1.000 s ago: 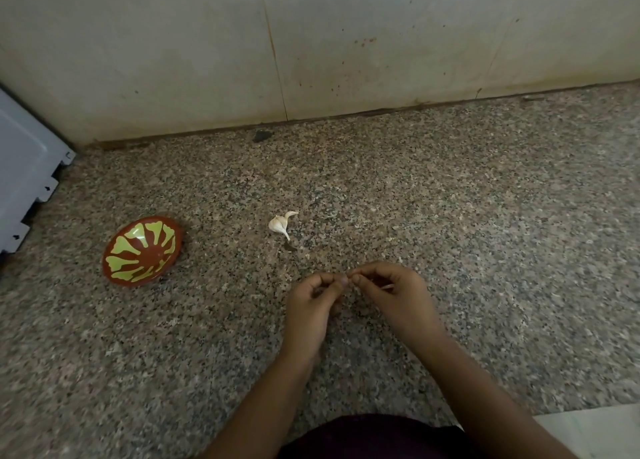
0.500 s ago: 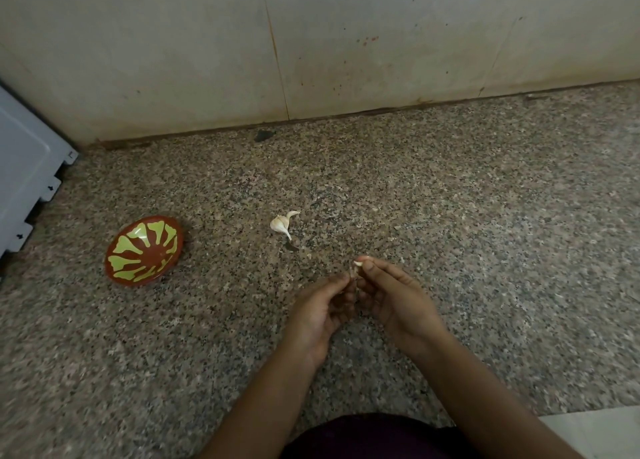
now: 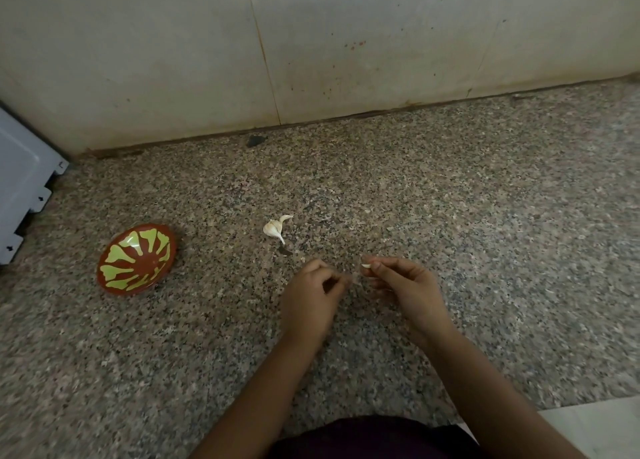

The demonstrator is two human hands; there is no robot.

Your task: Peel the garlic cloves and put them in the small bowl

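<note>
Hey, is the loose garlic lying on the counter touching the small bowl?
Apart. The head view shows a wide stretch of speckled counter between the garlic and the small bowl to its left.

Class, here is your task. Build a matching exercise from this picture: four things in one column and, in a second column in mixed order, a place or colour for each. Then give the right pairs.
Things
1. bowl
2. clove
3. loose garlic
4. white panel

Place or colour
A. pinched at the right hand fingertips
B. at the left edge of the view
C. red with a yellow-green pattern
D. lying alone on the counter, right of the bowl

Pairs: 1-C, 2-A, 3-D, 4-B
</note>
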